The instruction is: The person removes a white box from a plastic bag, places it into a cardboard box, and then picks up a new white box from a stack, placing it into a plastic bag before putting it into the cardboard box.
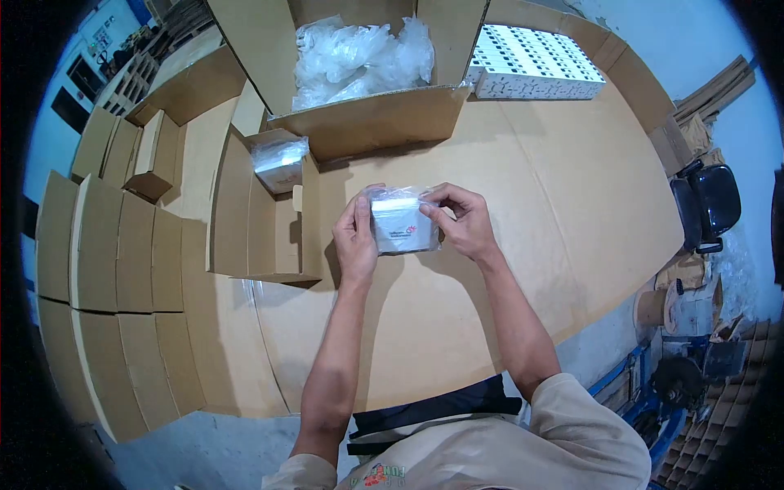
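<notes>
A small white box in a clear plastic bag [402, 227] is held above the cardboard-covered table. My left hand [357, 242] grips its left edge, thumb in front. At the upper right corner, my right hand [467, 220] pinches the plastic between thumb and fingers. Just left of my hands stands an open carton [241, 220]. One or more bagged white boxes [280, 166] sit in its far end, and the carton's bottom shows in the near part.
A large open carton [392, 122] full of clear plastic bags [359, 61] stands at the back. Beyond it, to the right, lies a block of white printed boxes [535, 65]. Rows of brown cartons [135, 253] line the left side. A black chair [710, 204] is beyond the right edge.
</notes>
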A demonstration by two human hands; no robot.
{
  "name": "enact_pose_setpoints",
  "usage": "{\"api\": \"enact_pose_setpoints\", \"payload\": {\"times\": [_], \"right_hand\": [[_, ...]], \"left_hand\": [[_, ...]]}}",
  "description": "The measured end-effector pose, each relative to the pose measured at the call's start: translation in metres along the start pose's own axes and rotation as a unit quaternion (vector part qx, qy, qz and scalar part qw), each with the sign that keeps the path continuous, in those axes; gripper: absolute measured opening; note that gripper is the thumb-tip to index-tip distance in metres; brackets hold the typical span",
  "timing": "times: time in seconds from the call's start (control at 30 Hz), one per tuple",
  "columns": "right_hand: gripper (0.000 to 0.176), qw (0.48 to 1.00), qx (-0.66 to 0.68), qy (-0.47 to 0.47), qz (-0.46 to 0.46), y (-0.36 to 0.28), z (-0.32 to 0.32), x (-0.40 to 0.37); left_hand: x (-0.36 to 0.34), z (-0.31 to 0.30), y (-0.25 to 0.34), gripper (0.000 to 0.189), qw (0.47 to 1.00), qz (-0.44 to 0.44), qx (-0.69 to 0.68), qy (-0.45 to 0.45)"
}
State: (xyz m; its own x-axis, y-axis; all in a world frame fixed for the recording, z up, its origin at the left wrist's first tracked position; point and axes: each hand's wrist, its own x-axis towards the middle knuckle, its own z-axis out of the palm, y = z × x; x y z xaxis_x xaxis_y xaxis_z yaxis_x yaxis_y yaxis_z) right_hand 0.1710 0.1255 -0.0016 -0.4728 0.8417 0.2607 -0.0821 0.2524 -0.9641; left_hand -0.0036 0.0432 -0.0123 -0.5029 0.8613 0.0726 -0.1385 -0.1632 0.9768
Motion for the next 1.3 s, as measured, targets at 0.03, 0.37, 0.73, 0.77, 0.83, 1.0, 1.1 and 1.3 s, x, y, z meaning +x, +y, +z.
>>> {"api": "enact_pose_setpoints", "payload": {"times": [0.03, 0.37, 0.73, 0.77, 0.83, 1.0, 1.1, 1.3], "right_hand": [[0.010, 1.000, -0.012, 0.005, -0.015, -0.002, 0.001, 0.000], [0.007, 0.999, -0.014, 0.041, -0.021, -0.010, 0.009, -0.006], [0.042, 0.968, 0.235, 0.057, 0.069, -0.027, 0.023, -0.004], [0.044, 0.973, 0.221, 0.037, 0.056, -0.029, 0.023, -0.003], [0.045, 0.985, 0.169, -0.003, 0.046, -0.026, 0.020, -0.003], [0.041, 0.992, 0.098, -0.027, 0.071, -0.009, 0.010, -0.004], [0.036, 0.990, 0.121, -0.015, 0.073, -0.012, 0.006, -0.002], [0.024, 0.993, 0.079, -0.029, 0.080, -0.009, -0.002, -0.003]], "left_hand": [[0.000, 0.000, 0.000, 0.043, 1.000, 0.002, -0.018, -0.009], [-0.003, 0.005, 0.005, 0.042, 0.998, 0.063, -0.025, 0.010], [-0.010, 0.015, 0.008, 0.041, 0.990, 0.088, 0.044, 0.105], [-0.008, 0.015, 0.007, 0.041, 0.988, 0.089, 0.036, 0.118], [-0.006, 0.014, 0.003, 0.040, 0.988, 0.085, 0.021, 0.125], [-0.001, 0.010, -0.005, 0.041, 0.994, 0.064, -0.051, 0.074], [-0.004, 0.015, 0.008, 0.029, 0.995, 0.039, -0.085, 0.043], [-0.004, 0.002, 0.011, 0.014, 0.995, 0.042, -0.019, -0.085]]}}
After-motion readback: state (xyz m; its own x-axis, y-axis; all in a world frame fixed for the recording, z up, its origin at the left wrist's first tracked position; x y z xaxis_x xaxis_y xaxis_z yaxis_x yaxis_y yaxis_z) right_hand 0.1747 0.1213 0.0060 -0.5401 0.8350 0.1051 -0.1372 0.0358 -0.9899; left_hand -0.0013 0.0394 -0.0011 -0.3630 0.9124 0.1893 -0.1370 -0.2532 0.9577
